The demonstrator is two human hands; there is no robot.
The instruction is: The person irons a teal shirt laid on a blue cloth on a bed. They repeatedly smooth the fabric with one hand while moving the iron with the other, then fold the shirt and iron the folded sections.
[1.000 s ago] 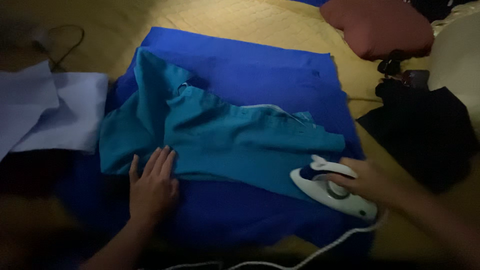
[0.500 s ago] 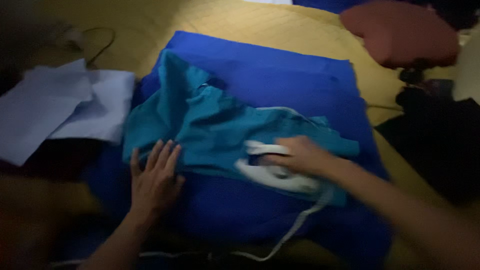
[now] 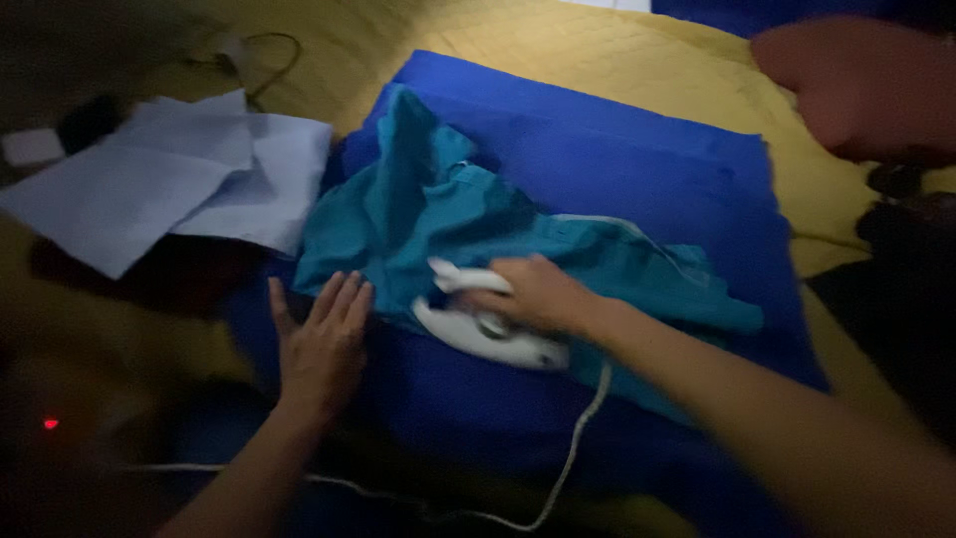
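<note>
A white iron [image 3: 488,334] is being grasped by the right hand [image 3: 533,294] on the teal garment [image 3: 478,239] — its handle is being hidden; the left hand [image 3: 321,349] — released, flat — is being pressed beside it, details blurred.

Iron [image 3: 488,334] under right hand [image 3: 538,296]: white, white cord [image 3: 578,438]. Garment [image 3: 478,239] beneath it: teal, plain. Cloth [image 3: 617,159] underneath: bright blue. Bedcover [image 3: 558,50] beyond hands: mustard yellow, quilted. Sheets [image 3: 169,179] beyond left hand [image 3: 321,349]: pale lavender-white. Pillow [image 3: 866,85] far right: brick red.
</note>
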